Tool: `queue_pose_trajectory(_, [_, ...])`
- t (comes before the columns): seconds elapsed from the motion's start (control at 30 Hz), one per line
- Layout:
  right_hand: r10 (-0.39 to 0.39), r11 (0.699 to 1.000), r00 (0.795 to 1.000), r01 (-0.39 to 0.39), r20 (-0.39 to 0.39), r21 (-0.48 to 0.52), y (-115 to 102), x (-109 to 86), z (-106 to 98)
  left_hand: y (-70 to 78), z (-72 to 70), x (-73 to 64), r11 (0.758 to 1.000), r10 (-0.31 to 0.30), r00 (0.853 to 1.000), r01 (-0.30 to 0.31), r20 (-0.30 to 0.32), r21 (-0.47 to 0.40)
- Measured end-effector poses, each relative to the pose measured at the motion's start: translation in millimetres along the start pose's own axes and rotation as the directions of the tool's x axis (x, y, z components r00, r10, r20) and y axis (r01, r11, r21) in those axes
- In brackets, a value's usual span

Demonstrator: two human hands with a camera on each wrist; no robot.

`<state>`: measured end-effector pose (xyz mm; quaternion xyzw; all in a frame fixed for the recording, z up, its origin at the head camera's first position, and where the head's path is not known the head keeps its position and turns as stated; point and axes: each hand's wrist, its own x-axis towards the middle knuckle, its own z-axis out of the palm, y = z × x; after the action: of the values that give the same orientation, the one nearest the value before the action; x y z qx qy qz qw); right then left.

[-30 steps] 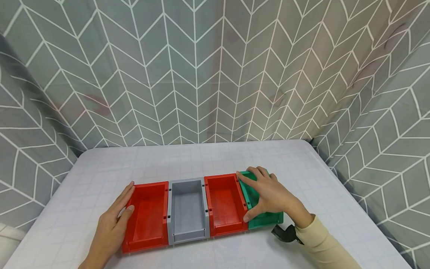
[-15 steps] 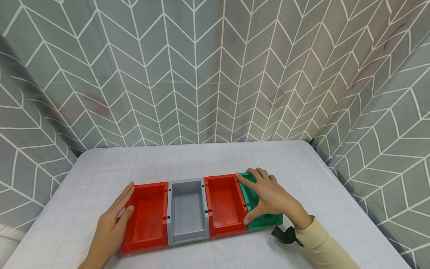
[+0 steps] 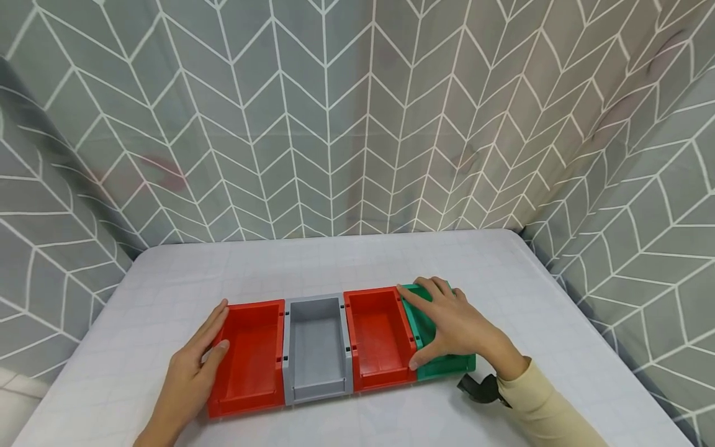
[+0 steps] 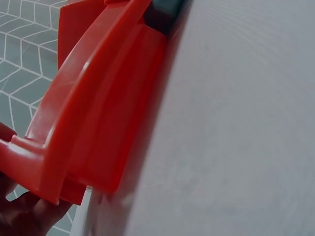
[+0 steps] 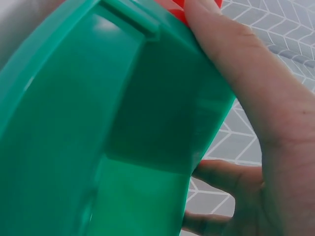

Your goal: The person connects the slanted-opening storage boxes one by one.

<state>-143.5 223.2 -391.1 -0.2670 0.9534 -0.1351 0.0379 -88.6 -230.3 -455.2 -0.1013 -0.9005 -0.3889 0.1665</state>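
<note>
Four-sided plastic bins stand side by side in a row on the table. At the left end is a red bin (image 3: 254, 354), then a grey bin (image 3: 317, 347), a second red bin (image 3: 380, 341) and a green bin (image 3: 447, 366). My left hand (image 3: 187, 372) holds the outer wall of the left red bin, thumb over its rim; in the left wrist view fingers lie under the edge of that red bin (image 4: 93, 108). My right hand (image 3: 455, 323) spans the green bin, thumb near its seam with the red one, hiding much of its inside. The right wrist view shows the green bin (image 5: 147, 108) close up.
The white table (image 3: 313, 264) runs behind and in front of the row. Grey patterned curtains (image 3: 335, 124) hang at its back and sides. A black curved piece (image 3: 480, 390) sits by the right wrist, next to the beige sleeve (image 3: 547, 403).
The head view has shifted slightly, so everything appears a little farther right. Both hands keep their places on the bins.
</note>
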Motion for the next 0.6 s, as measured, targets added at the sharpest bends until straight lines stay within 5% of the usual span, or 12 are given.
queue_pose_trajectory(0.33, [0.004,1.000,0.999,-0.004,-0.035,0.013,21,-10.6,-4,7.8,13.2,11.3,0.994,0.068,0.994,-0.061,0.085,-0.087])
queue_pose_trajectory(0.6, [-0.026,0.999,0.999,0.026,-0.029,0.020,29,-10.3,-7,11.1,12.5,16.3,0.987,0.053,0.988,-0.029,0.147,-0.157])
